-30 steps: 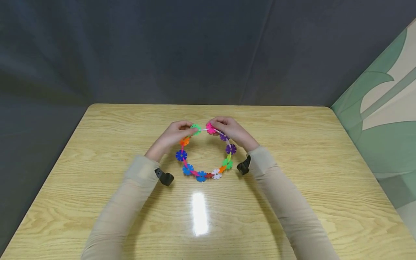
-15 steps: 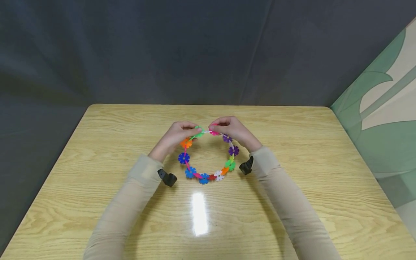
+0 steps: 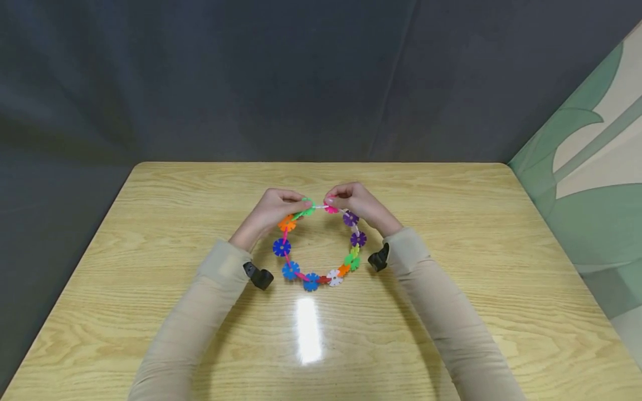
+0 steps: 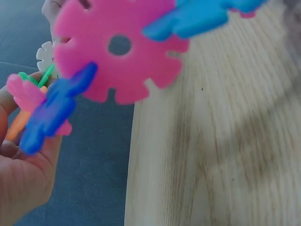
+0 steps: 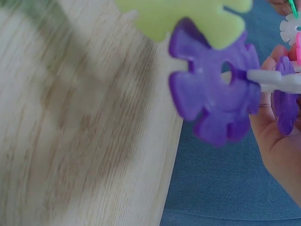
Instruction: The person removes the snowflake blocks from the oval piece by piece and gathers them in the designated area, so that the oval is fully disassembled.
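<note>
Notched plastic snowflake discs in many colours are slotted together into a ring, with a blue disc (image 3: 282, 247) at its left side. My left hand (image 3: 271, 214) pinches a green disc (image 3: 308, 207) at the far side of the ring. A pink disc (image 3: 331, 209) is pinched by my right hand (image 3: 361, 207). Between the two hands a white disc (image 3: 320, 207) appears edge-on. Close up in the left wrist view is a pink disc (image 4: 127, 77), joined to a light blue disc (image 4: 197, 21). A purple disc (image 5: 197, 89) fills the middle of the right wrist view.
The ring is over a wooden table (image 3: 476, 267), whose far edge lies just beyond the hands. A dark curtain (image 3: 301, 83) stands behind it, and a green leaf-patterned panel (image 3: 597, 223) at the right. Black wrist cameras sit on both sleeves.
The ring has swung a little, its near side now slightly closer to me. Over the last second the left hand has shifted slightly right, and both hands keep their pinch.
</note>
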`<state>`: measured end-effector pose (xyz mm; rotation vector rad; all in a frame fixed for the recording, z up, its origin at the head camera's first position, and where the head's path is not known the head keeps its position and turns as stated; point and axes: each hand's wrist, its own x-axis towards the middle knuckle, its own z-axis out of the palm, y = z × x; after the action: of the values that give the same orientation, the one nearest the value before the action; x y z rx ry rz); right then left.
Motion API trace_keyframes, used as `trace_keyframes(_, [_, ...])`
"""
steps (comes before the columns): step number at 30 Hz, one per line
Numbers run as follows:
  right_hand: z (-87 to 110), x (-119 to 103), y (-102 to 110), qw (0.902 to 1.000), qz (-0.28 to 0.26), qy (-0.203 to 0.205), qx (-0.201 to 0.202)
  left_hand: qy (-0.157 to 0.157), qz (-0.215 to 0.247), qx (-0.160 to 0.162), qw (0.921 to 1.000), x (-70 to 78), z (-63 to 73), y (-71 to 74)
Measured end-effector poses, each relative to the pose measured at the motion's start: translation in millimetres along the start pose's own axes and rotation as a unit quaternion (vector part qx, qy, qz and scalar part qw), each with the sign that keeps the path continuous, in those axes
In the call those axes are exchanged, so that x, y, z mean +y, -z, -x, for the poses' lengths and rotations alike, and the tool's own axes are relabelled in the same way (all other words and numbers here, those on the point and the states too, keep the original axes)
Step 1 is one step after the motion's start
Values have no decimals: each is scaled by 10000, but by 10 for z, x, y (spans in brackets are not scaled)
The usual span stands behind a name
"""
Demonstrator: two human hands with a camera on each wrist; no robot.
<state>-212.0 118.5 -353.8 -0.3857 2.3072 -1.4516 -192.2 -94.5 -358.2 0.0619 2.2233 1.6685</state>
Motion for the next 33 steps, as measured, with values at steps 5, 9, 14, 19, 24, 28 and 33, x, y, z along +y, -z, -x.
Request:
trace_keyframes(5, [5,11,0,10000,29,5,-23,-87,149,-82,9998,-8,5,-12])
trace_keyframes(9, [11,14,8,10000,-33,-47,-77,-114,228,-168,9995,-17,8,-14])
trace_keyframes(14, [17,27,24,9999,-74,-56,-103,-155,280,-245,9992,-19,0,-26])
trace_keyframes(19, [31,42,44,9999,-4,-7,-116,-235,348,-350,9985,-26,8,-42])
trace_keyframes(24, [60,87,112,9998,-100,-72,161,-311,445,-345,9979,-61,6,2])
trace_keyframes(28, [85,131,167,9985,-308,-184,425,-193,465,-235,9985,-93,3,50])
trace_keyframes(33, [84,106,167,9984,-360,-254,356,-76,289,-187,9994,-133,-15,59])
